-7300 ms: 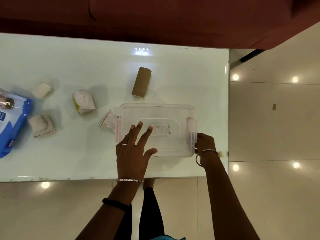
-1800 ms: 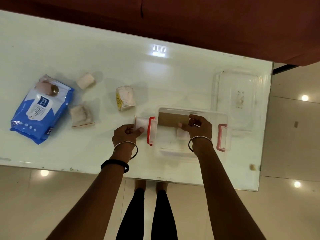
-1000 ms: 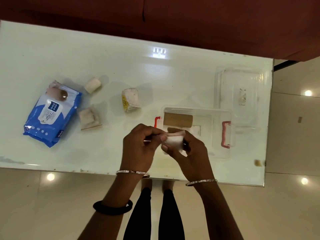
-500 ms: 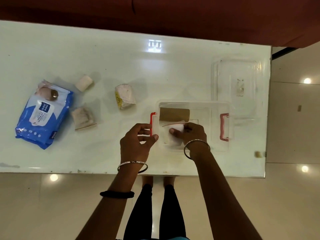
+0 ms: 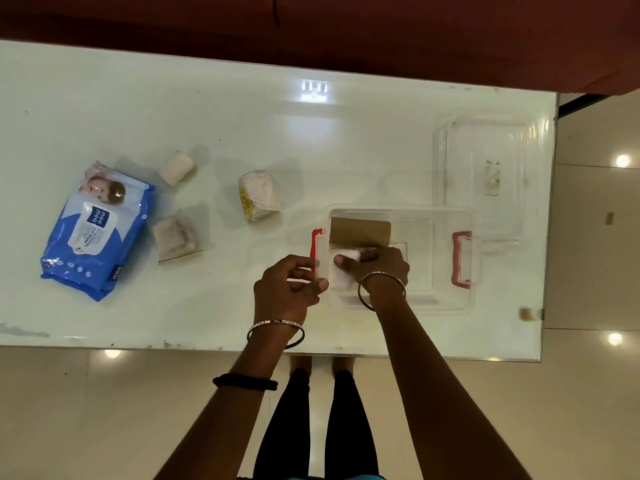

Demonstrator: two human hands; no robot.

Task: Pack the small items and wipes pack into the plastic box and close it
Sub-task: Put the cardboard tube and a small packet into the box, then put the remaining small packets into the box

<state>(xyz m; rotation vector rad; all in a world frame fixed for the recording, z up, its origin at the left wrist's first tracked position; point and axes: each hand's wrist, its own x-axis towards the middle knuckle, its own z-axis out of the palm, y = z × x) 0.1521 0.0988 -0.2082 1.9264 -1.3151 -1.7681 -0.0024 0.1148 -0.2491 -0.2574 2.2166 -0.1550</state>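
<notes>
Since half a second ago, my right hand has pushed the small white packet lower into the plastic box, while my left hand has shifted against the box's left end. Nearest me, both forearms reach out over the front edge of the white table, wrists bent down, bangles showing. My left fingers curl around the left wall of the box beside its red latch, steadying it. My right fingers pinch the packet and press it to the floor of the box, just in front of the cardboard tube already lying along the back wall. I judge this as the early packing stage: two items in, most still out. Next I need to let go of the packet, lift the right hand clear and reach left for the remaining pieces. Those lie well apart from the box: a wrapped roll closest, a clear bag and a small white roll beyond it, and the blue wipes pack at the far left. At the far right corner, behind the box, the clear lid waits.
</notes>
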